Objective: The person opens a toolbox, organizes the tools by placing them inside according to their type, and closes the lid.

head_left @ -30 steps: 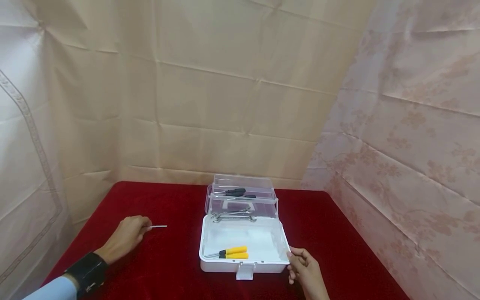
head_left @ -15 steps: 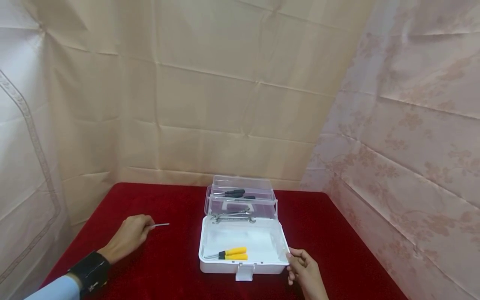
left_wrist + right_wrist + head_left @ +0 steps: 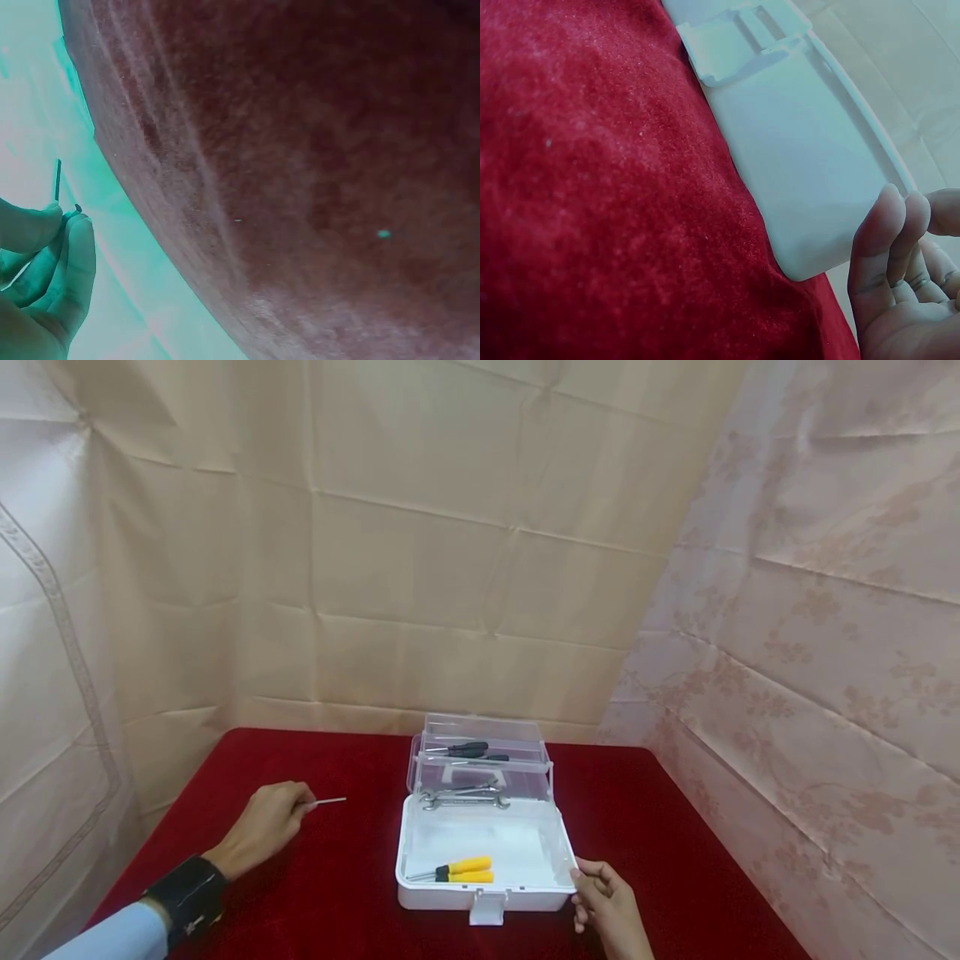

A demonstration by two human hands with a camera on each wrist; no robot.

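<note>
My left hand point(image 3: 266, 818) pinches a thin silver hex key point(image 3: 332, 800) above the left part of the table, its long end pointing right. In the left wrist view the hex key point(image 3: 58, 180) stands up from between thumb and fingertips, and a short dark end shows beside them. Thumb and fingers of my right hand point(image 3: 609, 902) grip the rim of a white toolbox point(image 3: 442, 897) at its front right corner. The toolbox lid is folded back. Two yellow-handled screwdrivers point(image 3: 468, 870) lie inside at the front left.
Metal wrenches point(image 3: 465, 800) lie in a clear tray at the back of the toolbox. Black-handled screwdrivers point(image 3: 467, 750) lie in the clear upper tray point(image 3: 483, 727). A red cloth point(image 3: 337, 893) covers the table, with hanging fabric point(image 3: 420, 568) around it.
My left hand has moved slightly right and away from me, with the hex key tilting up a little at its tip. The right hand keeps its grip on the toolbox corner.
</note>
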